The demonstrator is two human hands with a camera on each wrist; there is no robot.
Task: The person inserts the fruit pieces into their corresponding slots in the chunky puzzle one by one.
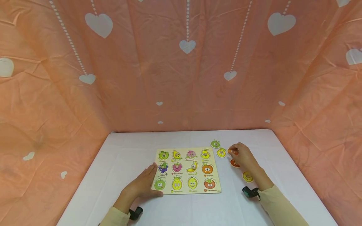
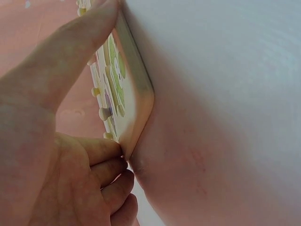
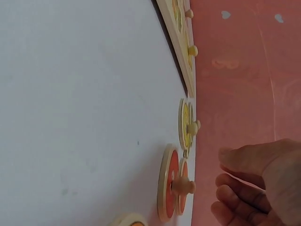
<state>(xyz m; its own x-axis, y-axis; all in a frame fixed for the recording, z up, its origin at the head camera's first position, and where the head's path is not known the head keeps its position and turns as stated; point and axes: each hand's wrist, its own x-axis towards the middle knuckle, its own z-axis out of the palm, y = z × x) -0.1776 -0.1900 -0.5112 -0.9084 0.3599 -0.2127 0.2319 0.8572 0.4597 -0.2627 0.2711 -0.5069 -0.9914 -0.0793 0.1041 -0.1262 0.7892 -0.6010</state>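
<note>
A wooden fruit puzzle board [image 1: 185, 190] lies on the white table. My left hand [image 1: 144, 182] rests at its front left corner, thumb along the front edge and fingers against the left side. Knobbed fruit pieces sit in its upper rows. Just right of the board, my right hand [image 1: 243, 155] hovers over an orange round piece [image 1: 230, 151], partly hidden by the fingers. In the right wrist view, thumb and fingertips are apart with nothing between them, off the knob of a red piece [image 3: 168, 183]. This red piece [image 1: 234, 163] lies just below the hand in the head view.
A green fruit piece [image 1: 215, 144] and a yellow pineapple piece [image 1: 221, 153] lie by the board's back right corner. A smiling yellow piece [image 1: 247, 176] lies near the right wrist. A peach-coloured cloth [image 1: 186, 88] with white hearts surrounds the table's back and sides.
</note>
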